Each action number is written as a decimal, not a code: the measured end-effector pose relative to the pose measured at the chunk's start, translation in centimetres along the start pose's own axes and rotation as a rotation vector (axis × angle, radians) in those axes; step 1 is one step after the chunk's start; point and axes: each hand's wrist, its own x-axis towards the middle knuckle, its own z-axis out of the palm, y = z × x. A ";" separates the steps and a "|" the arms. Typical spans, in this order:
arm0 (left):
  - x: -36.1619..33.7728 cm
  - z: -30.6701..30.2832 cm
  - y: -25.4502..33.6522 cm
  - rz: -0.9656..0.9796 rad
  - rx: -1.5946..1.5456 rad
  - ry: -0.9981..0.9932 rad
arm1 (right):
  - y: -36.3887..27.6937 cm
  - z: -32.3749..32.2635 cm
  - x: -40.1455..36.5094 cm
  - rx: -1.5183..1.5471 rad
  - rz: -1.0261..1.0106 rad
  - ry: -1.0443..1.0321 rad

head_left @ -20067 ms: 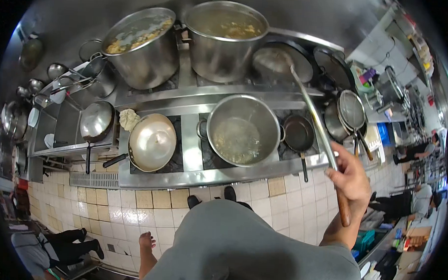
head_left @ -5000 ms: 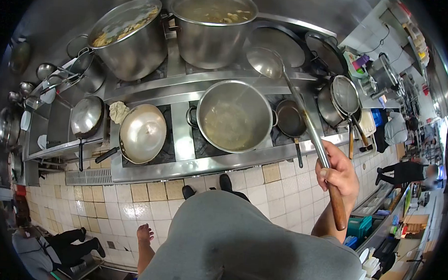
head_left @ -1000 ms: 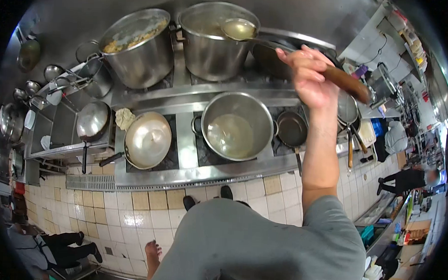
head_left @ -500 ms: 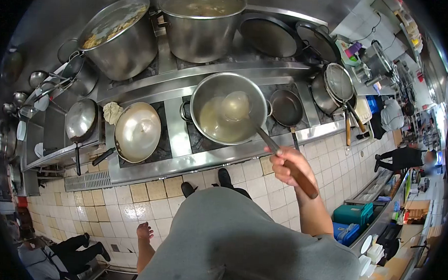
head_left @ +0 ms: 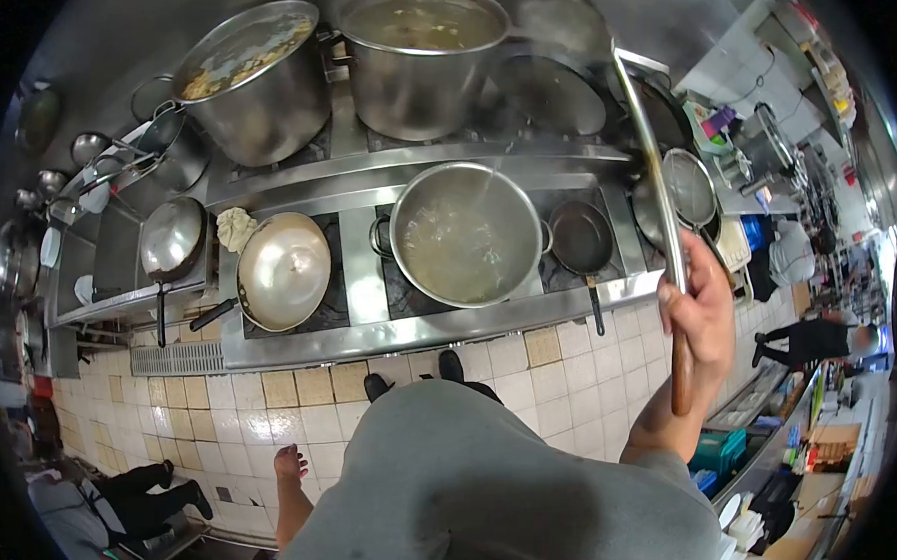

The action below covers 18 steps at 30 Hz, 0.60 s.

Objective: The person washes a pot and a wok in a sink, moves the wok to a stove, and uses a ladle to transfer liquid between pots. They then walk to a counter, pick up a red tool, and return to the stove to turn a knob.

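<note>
My right hand (head_left: 703, 306) is wrapped round the wooden-ended handle of a long metal ladle (head_left: 647, 144). The ladle is raised, its bowl blurred near the back wall, to the right of the middle stockpot. In front of me on the range, a wide steel pot (head_left: 460, 236) holds cloudy liquid with ripples on its surface. A thin streak, perhaps liquid, shows above that pot's back rim. At my side hangs my left hand (head_left: 289, 461), holding nothing, fingers loosely bent and apart, over the tiled floor.
Two big stockpots (head_left: 427, 89) of liquid stand behind. Left of the wide pot lies a pale wok (head_left: 285, 273); a small dark pan (head_left: 581, 238) sits to its right. A strainer (head_left: 690, 187) rests farther right. Other people (head_left: 806, 341) are at both sides.
My right hand has lifted the ladle out of the wide pot, moving up and to the right. The pot's liquid now ripples. My left hand stays about where it was.
</note>
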 end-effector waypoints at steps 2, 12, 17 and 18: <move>-0.9 0.0 -1.9 -0.030 -0.026 0.013 | 0.2 0.7 4.2 0.060 -0.091 -0.001; -4.2 0.6 -13.5 -0.042 -0.161 0.059 | 1.4 6.7 32.4 -0.222 -0.077 -0.114; -1.4 0.8 -20.0 0.318 0.772 -0.006 | 3.8 9.8 38.3 -0.256 0.001 -0.096; -1.7 0.7 -20.2 0.564 1.172 0.089 | 4.2 10.2 38.6 -0.291 0.004 -0.075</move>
